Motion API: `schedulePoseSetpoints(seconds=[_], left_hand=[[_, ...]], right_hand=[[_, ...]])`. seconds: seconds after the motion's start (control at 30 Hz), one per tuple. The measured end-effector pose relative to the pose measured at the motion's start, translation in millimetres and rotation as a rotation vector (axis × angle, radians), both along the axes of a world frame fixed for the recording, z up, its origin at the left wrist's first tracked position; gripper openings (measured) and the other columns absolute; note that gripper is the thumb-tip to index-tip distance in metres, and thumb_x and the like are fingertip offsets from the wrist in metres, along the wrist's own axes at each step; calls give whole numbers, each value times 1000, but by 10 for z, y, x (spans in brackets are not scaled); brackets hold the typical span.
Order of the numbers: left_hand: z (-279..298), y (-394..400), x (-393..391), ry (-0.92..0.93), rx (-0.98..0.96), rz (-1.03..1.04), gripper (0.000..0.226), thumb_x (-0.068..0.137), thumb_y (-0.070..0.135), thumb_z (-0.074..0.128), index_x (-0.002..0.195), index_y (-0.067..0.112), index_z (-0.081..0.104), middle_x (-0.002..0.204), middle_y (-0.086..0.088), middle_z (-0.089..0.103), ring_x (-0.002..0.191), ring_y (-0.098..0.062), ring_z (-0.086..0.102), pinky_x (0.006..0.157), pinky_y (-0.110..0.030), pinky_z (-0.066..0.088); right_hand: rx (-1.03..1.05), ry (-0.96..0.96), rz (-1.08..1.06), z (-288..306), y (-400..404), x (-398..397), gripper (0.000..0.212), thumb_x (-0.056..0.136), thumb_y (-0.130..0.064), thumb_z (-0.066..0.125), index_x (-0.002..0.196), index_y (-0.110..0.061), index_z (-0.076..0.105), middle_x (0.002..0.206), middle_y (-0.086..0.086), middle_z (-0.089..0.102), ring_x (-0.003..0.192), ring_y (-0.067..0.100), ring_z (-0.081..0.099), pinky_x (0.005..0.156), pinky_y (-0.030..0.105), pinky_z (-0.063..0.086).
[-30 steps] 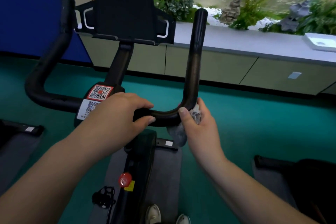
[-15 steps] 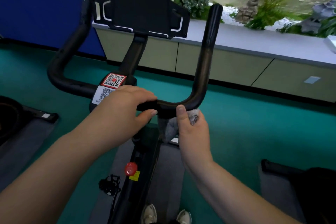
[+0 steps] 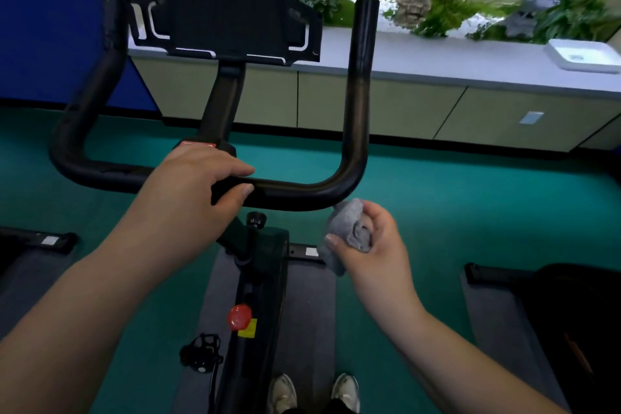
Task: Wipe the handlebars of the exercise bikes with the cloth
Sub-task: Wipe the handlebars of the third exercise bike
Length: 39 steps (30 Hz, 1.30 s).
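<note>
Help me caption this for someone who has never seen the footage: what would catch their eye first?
Centre frame, the black U-shaped handlebar of an exercise bike, with the left hand gripping its crossbar. Just below the bar's right bend, the right hand holds a crumpled grey cloth, apart from the bar. Lower down, the red knob on the bike frame stands out against the teal floor.

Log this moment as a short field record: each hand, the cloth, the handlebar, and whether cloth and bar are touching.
left hand: grips the handlebar's crossbar beside the stem
right hand: holds the bunched grey cloth, below the bar's right bend
handlebar: black, U-shaped, both ends pointing up
cloth-bar contact: cloth's top edge is right at the bend; contact cannot be told
nearby: red knob on the frame
</note>
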State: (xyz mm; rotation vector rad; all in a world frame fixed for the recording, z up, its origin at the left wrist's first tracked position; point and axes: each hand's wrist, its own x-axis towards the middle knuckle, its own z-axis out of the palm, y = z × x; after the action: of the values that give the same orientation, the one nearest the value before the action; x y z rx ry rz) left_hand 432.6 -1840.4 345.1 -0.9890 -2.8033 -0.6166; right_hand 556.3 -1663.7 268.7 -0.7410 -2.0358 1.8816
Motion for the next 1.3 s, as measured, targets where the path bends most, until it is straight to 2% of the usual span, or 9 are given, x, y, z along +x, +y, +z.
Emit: schedulePoseSetpoints(seconds=[0.13, 0.2, 0.37, 0.5, 0.63, 0.8, 0.97, 1.1, 1.3], left_hand=[[2, -10, 10, 12, -9, -29, 21, 81, 17, 69, 101, 16, 72, 94, 3, 67, 102, -20, 55, 94, -26, 31], [4, -11, 14, 13, -9, -34, 20, 81, 17, 70, 100, 15, 73, 92, 2, 68, 100, -21, 55, 93, -26, 31], [-19, -8, 20, 4, 0, -27, 19, 81, 18, 69, 100, 16, 73, 95, 2, 68, 102, -19, 55, 95, -23, 28], [-54, -14, 8, 6, 5, -20, 20, 82, 19, 69, 101, 17, 72, 97, 3, 68, 107, -21, 54, 97, -27, 30], [-60, -12, 12, 3, 14, -8, 22, 82, 21, 67, 103, 18, 72, 101, 4, 68, 113, -20, 52, 100, -26, 28], [-65, -17, 15, 5, 24, -6, 23, 82, 24, 64, 103, 20, 72, 101, 6, 67, 114, -17, 52, 100, -25, 28], [-81, -26, 18, -1, 61, 5, 22, 83, 21, 66, 104, 19, 72, 103, 6, 67, 116, -15, 51, 100, -22, 27], [-88, -35, 14, 6, 69, -9, 21, 82, 19, 68, 102, 18, 72, 102, 4, 68, 115, -16, 52, 100, -23, 29], [-74, -62, -3, 3, 89, -37, 19, 82, 15, 68, 101, 18, 73, 99, 7, 68, 113, -10, 51, 99, -22, 30]], right_hand=[[29, 62, -42, 24, -106, -60, 35, 75, -5, 76, 94, -24, 53, 86, -8, 66, 79, 3, 64, 71, 23, 53], [68, 82, -59, 36, -109, -43, 30, 76, -8, 76, 89, -24, 55, 81, -10, 63, 74, -1, 61, 69, 19, 51], [224, 67, -87, 10, -91, 93, 36, 84, -13, 68, 103, -41, 55, 104, -7, 54, 94, -5, 55, 81, 6, 40], [118, 30, -67, 9, -117, 101, 43, 78, -6, 74, 108, -32, 58, 102, -12, 60, 91, -7, 58, 74, 4, 43], [101, 14, -71, 8, -180, -19, 35, 71, -3, 79, 90, -25, 60, 86, -7, 67, 75, -1, 62, 63, 9, 47], [27, 3, -166, 25, -166, -183, 32, 71, 10, 63, 86, -18, 61, 75, -2, 64, 59, 0, 54, 54, 14, 46], [-29, -8, -186, -1, -190, -243, 20, 74, 7, 64, 84, -10, 65, 70, 2, 63, 54, -1, 51, 51, 13, 44], [-119, -40, -84, -17, -430, -366, 13, 74, -3, 75, 80, -12, 66, 72, 2, 70, 65, 8, 63, 59, 27, 54], [-68, -23, -218, -5, -152, -274, 25, 72, 10, 64, 77, -15, 64, 67, -2, 65, 54, 0, 57, 50, 15, 46]])
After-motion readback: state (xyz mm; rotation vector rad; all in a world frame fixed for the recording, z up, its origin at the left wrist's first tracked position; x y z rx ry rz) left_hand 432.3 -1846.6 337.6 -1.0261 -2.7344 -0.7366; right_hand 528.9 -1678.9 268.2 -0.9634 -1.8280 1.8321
